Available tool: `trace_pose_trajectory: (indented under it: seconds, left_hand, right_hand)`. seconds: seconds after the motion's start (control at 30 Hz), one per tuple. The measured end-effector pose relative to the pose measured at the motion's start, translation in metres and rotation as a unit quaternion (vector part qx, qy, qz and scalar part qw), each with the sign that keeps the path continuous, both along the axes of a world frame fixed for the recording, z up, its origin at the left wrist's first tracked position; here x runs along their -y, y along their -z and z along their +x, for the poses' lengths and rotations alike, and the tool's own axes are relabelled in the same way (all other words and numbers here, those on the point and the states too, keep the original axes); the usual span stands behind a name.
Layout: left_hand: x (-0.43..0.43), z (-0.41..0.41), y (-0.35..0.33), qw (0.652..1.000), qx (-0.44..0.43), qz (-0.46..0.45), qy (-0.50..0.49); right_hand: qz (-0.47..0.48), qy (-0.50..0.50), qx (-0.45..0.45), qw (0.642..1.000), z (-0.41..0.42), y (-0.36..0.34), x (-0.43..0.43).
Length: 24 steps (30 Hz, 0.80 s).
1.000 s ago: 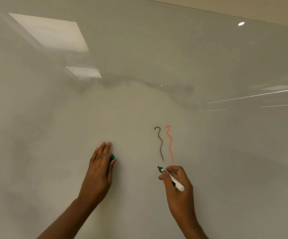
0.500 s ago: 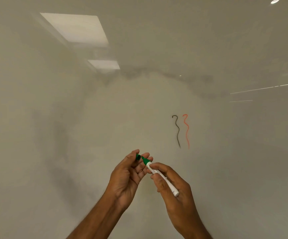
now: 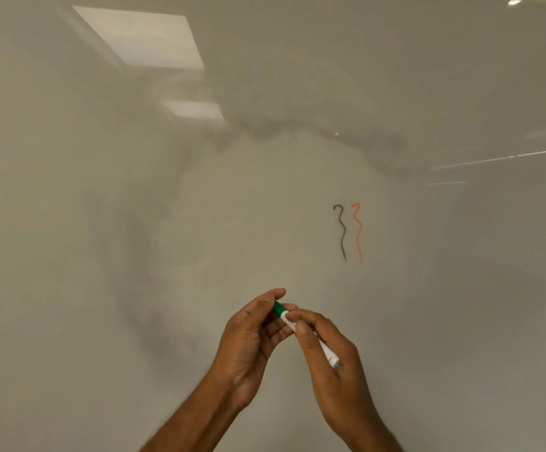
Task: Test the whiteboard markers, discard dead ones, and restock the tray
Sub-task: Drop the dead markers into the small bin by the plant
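Green marker [image 3: 327,353] is held below-left of the black squiggle [image 3: 342,233]. Right hand [image 3: 340,386] grips its barrel; left hand [image 3: 249,347] pinches its green cap [image 3: 278,308].

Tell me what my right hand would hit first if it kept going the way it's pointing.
The left hand. The right hand points up and left along the marker, whose green cap the left fingers pinch. Past them is the whiteboard, though depth is hard to judge.
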State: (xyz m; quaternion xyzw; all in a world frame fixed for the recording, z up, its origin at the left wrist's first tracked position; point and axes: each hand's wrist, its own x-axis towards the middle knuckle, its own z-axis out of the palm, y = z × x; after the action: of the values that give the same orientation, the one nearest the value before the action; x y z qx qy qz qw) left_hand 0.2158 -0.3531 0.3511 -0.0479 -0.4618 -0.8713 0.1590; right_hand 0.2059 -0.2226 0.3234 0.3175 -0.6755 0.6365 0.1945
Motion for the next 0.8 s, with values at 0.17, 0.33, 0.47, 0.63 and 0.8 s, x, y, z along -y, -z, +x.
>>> trace_pose_trajectory:
  seconds: [0.17,0.33,0.47,0.63,0.8]
  left_hand:
    - [-0.003,0.010,0.030,0.999,0.048,0.016,-0.006]
    - [-0.013,0.015,0.050,0.996,0.080,0.038,0.028]
    - [-0.043,0.026,0.061,0.995,0.081,0.024,0.048]
    - [-0.101,0.034,0.073,0.997,0.060,-0.044,0.032]
    - [-0.190,0.036,0.106,0.986,0.034,-0.165,0.011]
  right_hand:
    - [0.006,0.024,0.050,0.998,0.014,0.018,0.000]
    - [0.024,0.027,0.067,0.997,0.030,0.035,-0.010]
    - [-0.008,0.048,0.073,0.996,0.047,0.043,-0.045]
    - [0.033,0.109,0.079,0.990,0.052,0.062,-0.122]
    - [0.164,0.174,0.057,0.969,0.047,0.098,-0.216]
